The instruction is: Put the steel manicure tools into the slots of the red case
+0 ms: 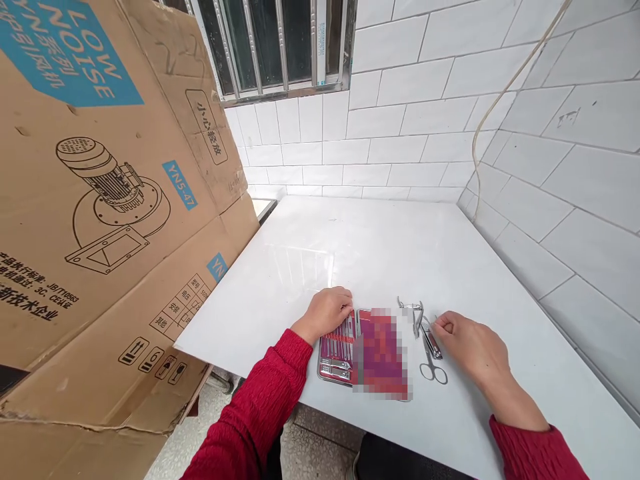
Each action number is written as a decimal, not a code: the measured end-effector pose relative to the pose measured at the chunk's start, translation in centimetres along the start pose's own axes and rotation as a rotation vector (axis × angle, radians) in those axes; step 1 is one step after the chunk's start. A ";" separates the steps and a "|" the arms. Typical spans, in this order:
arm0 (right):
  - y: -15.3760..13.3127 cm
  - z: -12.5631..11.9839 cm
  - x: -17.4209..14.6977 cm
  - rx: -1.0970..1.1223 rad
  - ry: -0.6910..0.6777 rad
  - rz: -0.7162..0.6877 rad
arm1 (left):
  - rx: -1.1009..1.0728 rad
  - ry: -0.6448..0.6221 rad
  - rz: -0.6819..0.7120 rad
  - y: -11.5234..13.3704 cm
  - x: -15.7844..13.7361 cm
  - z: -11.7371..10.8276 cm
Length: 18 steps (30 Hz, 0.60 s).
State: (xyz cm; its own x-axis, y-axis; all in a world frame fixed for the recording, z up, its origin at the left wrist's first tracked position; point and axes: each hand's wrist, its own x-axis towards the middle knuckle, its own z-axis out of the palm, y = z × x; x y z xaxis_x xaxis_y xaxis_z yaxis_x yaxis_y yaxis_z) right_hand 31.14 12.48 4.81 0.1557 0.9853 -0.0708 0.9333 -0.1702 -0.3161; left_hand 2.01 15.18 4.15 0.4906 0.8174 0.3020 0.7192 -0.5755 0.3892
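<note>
An opened manicure kit case (337, 380) lies on the white table, its left half lined with slim metal tools (343, 343) and small nail clippers (334, 365). The case's right half (385, 353) is pixelated. My left hand (329, 310) is curled over the upper left of the case, gripping that edge and hiding some tool tips. My right hand (473, 350) is closed in a pinch just right of the loose tools; whatever is between its fingertips is too small to make out. Beside it lie small scissors (433, 372), a nail clipper (432, 339) and cuticle nippers (417, 319).
The white table (370, 247) reaches back to a tiled wall (400, 143). A large cardboard box (115, 220) stands along the left side. A barred window (275, 43) is above, and a pale cable (480, 133) hangs down the right corner.
</note>
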 end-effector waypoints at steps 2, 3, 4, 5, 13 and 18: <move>0.1 0.3 0.1 0.019 0.023 -0.024 | 0.012 0.001 -0.005 0.1 -0.1 0.0; 0.2 0.4 0.2 0.028 0.036 -0.030 | 0.019 0.001 -0.006 0.1 -0.1 -0.1; 0.3 0.5 0.2 0.036 0.046 -0.029 | 0.023 0.000 -0.008 0.1 -0.1 -0.1; 0.3 0.5 0.3 0.045 0.053 -0.024 | 0.025 -0.001 -0.009 0.1 0.0 -0.1; 0.6 -0.4 0.5 0.152 0.171 0.013 | -0.144 0.079 -0.072 -0.4 -0.1 -0.1; 1.4 -0.2 1.1 0.167 0.202 -0.030 | -0.148 0.293 -0.163 -0.9 -2.7 0.2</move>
State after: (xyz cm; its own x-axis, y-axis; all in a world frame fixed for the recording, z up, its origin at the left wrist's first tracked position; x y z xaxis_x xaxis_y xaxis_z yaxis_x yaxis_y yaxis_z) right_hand 32.68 13.31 4.44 0.2062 0.9703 0.1263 0.8746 -0.1248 -0.4685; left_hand 0.16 13.45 2.83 0.1978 0.8689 0.4538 0.6872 -0.4531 0.5679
